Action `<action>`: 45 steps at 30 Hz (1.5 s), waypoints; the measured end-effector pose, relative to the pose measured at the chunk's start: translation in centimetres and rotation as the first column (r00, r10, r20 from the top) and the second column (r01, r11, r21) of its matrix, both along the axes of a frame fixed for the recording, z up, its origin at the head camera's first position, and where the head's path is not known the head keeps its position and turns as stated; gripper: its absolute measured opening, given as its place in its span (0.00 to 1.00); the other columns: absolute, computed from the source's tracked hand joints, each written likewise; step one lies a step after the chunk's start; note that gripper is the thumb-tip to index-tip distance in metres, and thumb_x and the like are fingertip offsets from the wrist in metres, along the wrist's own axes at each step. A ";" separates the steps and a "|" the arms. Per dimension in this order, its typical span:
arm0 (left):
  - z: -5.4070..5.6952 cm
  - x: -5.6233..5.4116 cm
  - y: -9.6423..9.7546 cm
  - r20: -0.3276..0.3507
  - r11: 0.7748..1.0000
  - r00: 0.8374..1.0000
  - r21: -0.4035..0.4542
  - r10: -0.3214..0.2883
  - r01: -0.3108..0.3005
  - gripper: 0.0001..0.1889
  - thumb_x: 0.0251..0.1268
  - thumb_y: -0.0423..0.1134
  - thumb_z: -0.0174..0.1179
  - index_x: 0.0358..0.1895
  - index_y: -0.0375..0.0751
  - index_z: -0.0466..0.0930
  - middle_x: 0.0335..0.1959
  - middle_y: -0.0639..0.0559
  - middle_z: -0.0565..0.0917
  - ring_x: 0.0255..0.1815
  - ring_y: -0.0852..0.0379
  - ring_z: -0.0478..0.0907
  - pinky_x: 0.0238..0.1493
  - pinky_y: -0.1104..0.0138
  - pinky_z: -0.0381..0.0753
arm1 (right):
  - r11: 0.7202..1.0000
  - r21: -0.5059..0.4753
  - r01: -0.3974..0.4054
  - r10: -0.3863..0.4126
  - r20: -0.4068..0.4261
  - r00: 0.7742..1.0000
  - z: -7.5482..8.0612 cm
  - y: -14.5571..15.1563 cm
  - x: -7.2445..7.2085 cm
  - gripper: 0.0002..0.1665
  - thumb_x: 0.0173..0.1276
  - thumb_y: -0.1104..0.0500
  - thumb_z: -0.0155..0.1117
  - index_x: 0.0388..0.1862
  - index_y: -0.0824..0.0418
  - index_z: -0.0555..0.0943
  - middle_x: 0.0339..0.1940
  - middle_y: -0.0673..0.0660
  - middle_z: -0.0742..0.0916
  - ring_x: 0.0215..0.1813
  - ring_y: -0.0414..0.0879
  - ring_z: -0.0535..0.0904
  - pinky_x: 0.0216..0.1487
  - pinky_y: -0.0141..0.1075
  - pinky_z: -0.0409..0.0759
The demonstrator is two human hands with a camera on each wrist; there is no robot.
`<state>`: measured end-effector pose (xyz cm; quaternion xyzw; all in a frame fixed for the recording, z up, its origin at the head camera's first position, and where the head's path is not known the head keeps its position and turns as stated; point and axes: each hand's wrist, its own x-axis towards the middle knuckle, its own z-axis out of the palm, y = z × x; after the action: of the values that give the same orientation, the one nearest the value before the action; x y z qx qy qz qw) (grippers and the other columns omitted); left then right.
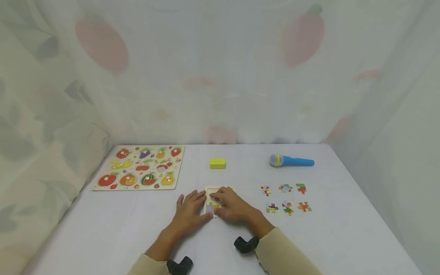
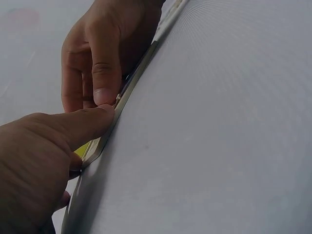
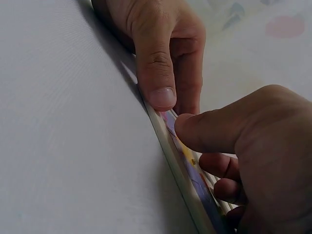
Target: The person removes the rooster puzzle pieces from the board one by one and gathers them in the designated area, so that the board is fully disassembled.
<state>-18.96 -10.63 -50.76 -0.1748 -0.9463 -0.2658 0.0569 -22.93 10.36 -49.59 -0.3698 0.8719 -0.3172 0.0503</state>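
Note:
A small light jigsaw tray [image 1: 220,188] lies before me, with purple and yellow jigsaw pieces [image 1: 211,208] along its near side. My left hand [image 1: 188,212] rests at the tray's left side, fingers stretched along that edge and thumb at the near rim. Over the tray's right part lies my right hand [image 1: 233,206]. Its index finger reaches across the tray, and its thumb touches the near pieces, hiding some of them. In the right wrist view the right thumb [image 3: 204,130] is close to the left thumb [image 3: 158,73], just above the coloured pieces [image 3: 192,168].
Several loose jigsaw pieces [image 1: 287,208] lie in two rows to the right. Behind the tray stands a yellow block [image 1: 217,164]. A blue toy microphone [image 1: 295,160] lies at the back right, a fruit peg puzzle board [image 1: 137,168] at the back left. Patterned curtains [image 1: 220,95] surround the white table [image 1: 343,236].

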 end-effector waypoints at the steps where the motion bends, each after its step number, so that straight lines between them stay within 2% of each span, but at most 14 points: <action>1: 0.0 0.0 0.0 0.003 1.000 1.000 0.004 0.000 0.000 0.34 0.54 0.54 0.70 0.61 0.36 0.77 0.66 0.50 0.73 0.71 0.44 0.59 0.65 0.37 0.39 | 1.000 0.009 0.001 -0.001 -0.004 1.000 0.0 0.0 0.0 0.31 0.62 0.59 0.65 0.66 0.58 0.74 0.50 0.49 0.76 0.51 0.42 0.69 0.53 0.38 0.71; 5: 0.1 0.0 -0.1 0.002 1.000 1.000 0.008 -0.002 0.002 0.34 0.53 0.53 0.70 0.61 0.36 0.77 0.66 0.50 0.73 0.71 0.44 0.59 0.65 0.37 0.39 | 1.000 -0.009 -0.009 0.009 -0.010 1.000 -0.3 -0.1 -0.1 0.31 0.62 0.60 0.64 0.66 0.58 0.73 0.51 0.47 0.79 0.52 0.42 0.70 0.55 0.39 0.71; 10: 0.2 0.0 -0.1 -0.013 1.000 1.000 0.012 -0.006 0.006 0.34 0.53 0.53 0.70 0.60 0.36 0.78 0.65 0.49 0.73 0.70 0.43 0.60 0.65 0.37 0.40 | 0.997 -0.078 -0.028 0.028 0.006 1.000 -0.5 -0.1 -0.3 0.30 0.61 0.63 0.63 0.65 0.62 0.74 0.46 0.44 0.81 0.45 0.40 0.71 0.46 0.33 0.72; 15: 0.2 0.0 -0.2 -0.008 1.000 1.000 0.018 -0.003 0.003 0.34 0.52 0.53 0.71 0.60 0.35 0.77 0.65 0.49 0.73 0.70 0.43 0.60 0.65 0.36 0.40 | 0.996 -0.091 -0.020 0.023 0.029 0.999 -0.4 -0.3 -0.2 0.29 0.61 0.64 0.63 0.63 0.62 0.76 0.41 0.41 0.82 0.40 0.39 0.70 0.41 0.31 0.71; 22: 0.1 0.1 -0.1 -0.004 1.000 1.000 0.013 0.006 -0.006 0.34 0.52 0.52 0.71 0.60 0.36 0.78 0.65 0.50 0.73 0.70 0.44 0.60 0.65 0.36 0.40 | 0.998 -0.067 0.013 -0.012 0.011 1.000 0.0 -0.9 0.3 0.27 0.60 0.64 0.64 0.61 0.63 0.77 0.38 0.42 0.82 0.39 0.39 0.69 0.40 0.31 0.69; 27: 0.2 0.1 0.0 -0.011 1.000 1.000 0.008 0.006 -0.006 0.34 0.52 0.52 0.71 0.60 0.36 0.78 0.65 0.49 0.74 0.70 0.43 0.60 0.65 0.36 0.40 | 0.998 -0.024 0.051 -0.051 0.021 0.999 0.1 -1.1 0.6 0.29 0.61 0.61 0.63 0.63 0.61 0.76 0.39 0.42 0.80 0.40 0.39 0.68 0.42 0.33 0.68; 31: 0.1 0.0 0.0 -0.023 1.000 1.000 0.003 0.002 -0.002 0.34 0.52 0.53 0.71 0.60 0.36 0.78 0.64 0.48 0.74 0.69 0.42 0.61 0.64 0.35 0.41 | 0.998 0.026 0.061 -0.061 -0.034 0.998 0.1 -1.3 0.8 0.29 0.61 0.59 0.63 0.63 0.61 0.76 0.36 0.43 0.78 0.39 0.40 0.67 0.43 0.35 0.66; 34: 0.0 -0.1 0.0 -0.016 1.000 1.000 0.000 0.002 -0.002 0.34 0.52 0.53 0.71 0.60 0.37 0.78 0.65 0.49 0.74 0.70 0.43 0.60 0.65 0.36 0.40 | 0.995 0.078 0.070 -0.064 -0.080 0.995 0.0 -1.5 0.8 0.26 0.61 0.57 0.63 0.60 0.59 0.79 0.34 0.43 0.76 0.39 0.41 0.66 0.41 0.35 0.64; 38: 0.0 -0.1 0.0 -0.002 1.000 1.000 -0.004 0.005 -0.005 0.34 0.52 0.53 0.71 0.61 0.38 0.77 0.65 0.51 0.73 0.70 0.44 0.60 0.65 0.37 0.39 | 0.989 0.117 0.093 -0.085 -0.068 0.994 0.0 -1.7 0.8 0.20 0.61 0.56 0.63 0.54 0.54 0.82 0.34 0.42 0.75 0.39 0.40 0.65 0.39 0.35 0.63; 41: 0.0 -0.1 0.1 0.000 1.000 1.000 -0.005 0.007 -0.007 0.34 0.52 0.53 0.71 0.61 0.38 0.77 0.66 0.51 0.73 0.70 0.44 0.59 0.65 0.36 0.39 | 0.989 0.113 0.099 -0.094 -0.050 0.994 -0.1 -1.7 0.8 0.19 0.61 0.56 0.63 0.52 0.52 0.81 0.36 0.41 0.75 0.41 0.40 0.66 0.42 0.37 0.64; 45: 0.0 -0.1 0.1 -0.005 1.000 1.000 0.006 0.004 -0.004 0.34 0.53 0.54 0.71 0.61 0.38 0.77 0.66 0.51 0.73 0.70 0.44 0.59 0.65 0.36 0.39 | 0.995 0.072 0.068 -0.064 -0.057 0.996 -0.2 -1.4 0.8 0.20 0.62 0.56 0.64 0.54 0.52 0.79 0.42 0.41 0.78 0.45 0.39 0.68 0.47 0.39 0.65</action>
<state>-19.02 -10.57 -50.74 -0.1736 -0.9457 -0.2682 0.0601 -22.18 8.93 -49.74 -0.3470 0.8959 -0.2758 0.0296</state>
